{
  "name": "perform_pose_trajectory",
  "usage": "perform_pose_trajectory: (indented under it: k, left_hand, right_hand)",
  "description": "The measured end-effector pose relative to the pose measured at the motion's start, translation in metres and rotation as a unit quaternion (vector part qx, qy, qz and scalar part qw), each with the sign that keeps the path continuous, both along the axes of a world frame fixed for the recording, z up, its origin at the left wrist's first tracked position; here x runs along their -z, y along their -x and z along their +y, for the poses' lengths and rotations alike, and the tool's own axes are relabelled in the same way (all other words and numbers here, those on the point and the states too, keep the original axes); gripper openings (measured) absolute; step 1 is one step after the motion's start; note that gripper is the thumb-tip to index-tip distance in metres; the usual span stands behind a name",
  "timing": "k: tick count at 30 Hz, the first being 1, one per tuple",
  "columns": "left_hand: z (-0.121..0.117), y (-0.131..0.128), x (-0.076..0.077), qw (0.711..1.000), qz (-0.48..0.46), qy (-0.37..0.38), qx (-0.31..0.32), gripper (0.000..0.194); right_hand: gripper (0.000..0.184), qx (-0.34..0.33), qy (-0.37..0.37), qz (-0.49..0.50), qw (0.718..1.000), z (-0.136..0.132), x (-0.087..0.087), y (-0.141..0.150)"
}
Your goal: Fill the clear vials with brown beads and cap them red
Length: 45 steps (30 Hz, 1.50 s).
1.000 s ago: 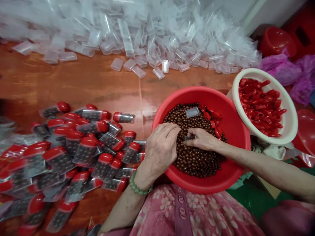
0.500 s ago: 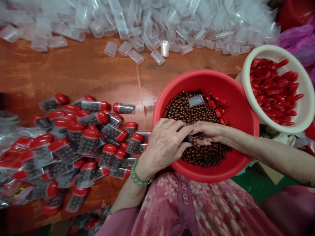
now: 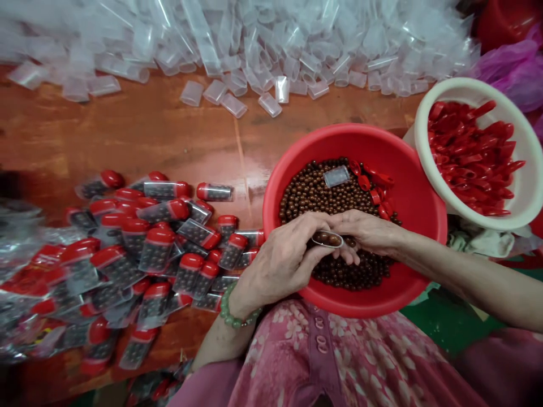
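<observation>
A red basin (image 3: pixel 411 186) on my lap edge holds many small brown beads (image 3: pixel 316 195), a few red caps (image 3: pixel 373 189) and one empty clear tube (image 3: pixel 336 176). Over the beads my left hand (image 3: pixel 282 260) grips a clear tube (image 3: pixel 326 239) whose open mouth shows brown beads inside. My right hand (image 3: pixel 367 232) is closed against the tube's other side, fingers curled at its mouth. A green bead bracelet (image 3: pixel 231 316) is on my left wrist.
A cream bowl (image 3: pixel 528 186) of red caps sits right of the basin. Filled, red-capped tubes (image 3: pixel 161 249) lie heaped on the wooden table (image 3: pixel 139 135) at left. Empty clear tubes (image 3: pixel 254 45) pile along the far edge. Purple plastic bags (image 3: pixel 509 68) are at top right.
Both hands came together over the beads and lifted the tube; its bead-filled mouth now faces up between them. The view shifted slightly.
</observation>
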<state>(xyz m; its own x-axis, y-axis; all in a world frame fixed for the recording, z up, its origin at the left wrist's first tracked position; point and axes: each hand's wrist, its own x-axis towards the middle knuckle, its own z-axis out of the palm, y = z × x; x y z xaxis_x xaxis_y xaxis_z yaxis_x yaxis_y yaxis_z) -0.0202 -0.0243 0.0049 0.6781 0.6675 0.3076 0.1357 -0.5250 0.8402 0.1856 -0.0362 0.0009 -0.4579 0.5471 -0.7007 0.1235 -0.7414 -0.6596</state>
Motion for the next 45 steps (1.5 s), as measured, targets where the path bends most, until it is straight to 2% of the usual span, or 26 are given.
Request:
perform_pose_trajectory:
  k: [2,3,5,7,11,15,18,22,25,28,30,34,39,43,45]
  left_hand:
    - [0.0,0.001,-0.003,0.999,-0.015,0.039,0.0,0.009]
    - [0.0,0.001,-0.004,0.999,-0.007,0.044,-0.005,0.01]
    - [-0.001,0.002,-0.005,0.999,0.013,0.027,-0.014,0.011]
    - [-0.002,0.002,-0.005,0.999,0.025,0.006,-0.025,0.011]
    - [-0.003,0.002,-0.004,0.999,0.024,0.007,-0.031,0.03]
    - [-0.003,0.0,0.002,0.997,0.005,0.077,-0.023,0.05]
    - [-0.001,-0.003,0.005,0.992,0.015,0.124,-0.024,0.05]
    - [0.002,-0.003,0.006,0.983,-0.001,0.183,-0.014,0.063]
    - [0.003,-0.001,0.006,0.975,0.005,0.224,-0.004,0.074]
    - [0.005,0.001,0.006,0.972,0.018,0.231,-0.025,0.073]
    - [0.007,0.001,0.006,0.97,0.019,0.239,-0.044,0.072]
    - [0.012,-0.001,0.006,0.967,0.024,0.248,-0.048,0.072]
    - [0.011,-0.004,0.001,0.965,0.06,0.244,-0.068,0.062]
    - [0.011,-0.005,0.0,0.975,0.052,0.191,-0.097,0.042]
    - [0.01,-0.006,0.0,0.979,0.032,0.173,-0.102,0.029]
  right_hand:
    - [0.037,-0.039,-0.094,-0.055,0.993,0.001,-0.004,-0.005]
    - [0.035,-0.067,-0.156,-0.099,0.98,0.002,-0.006,-0.009]
    - [0.028,-0.121,-0.289,-0.193,0.93,0.002,-0.009,-0.015]
    - [0.025,-0.135,-0.387,-0.253,0.876,0.001,-0.012,-0.021]
    - [0.02,-0.056,-0.493,-0.232,0.837,-0.001,-0.024,-0.026]
    - [0.024,-0.057,-0.578,-0.158,0.799,0.0,-0.043,-0.022]
    - [0.031,-0.08,-0.603,-0.11,0.786,0.004,-0.052,-0.018]
    - [0.036,-0.122,-0.611,-0.07,0.779,0.009,-0.051,-0.018]
    - [0.029,-0.122,-0.611,-0.059,0.78,0.01,-0.045,-0.016]
    - [0.013,-0.101,-0.628,-0.058,0.77,0.009,-0.037,-0.013]
    - [0.01,-0.093,-0.638,-0.067,0.762,0.009,-0.033,-0.013]
    - [0.009,-0.094,-0.617,-0.094,0.776,0.009,-0.03,-0.015]
    - [0.012,-0.073,-0.599,-0.121,0.788,-0.004,-0.039,-0.021]
    - [0.012,-0.169,-0.559,-0.14,0.8,-0.017,-0.047,-0.044]
    - [0.011,-0.16,-0.535,-0.229,0.797,-0.02,-0.046,-0.063]
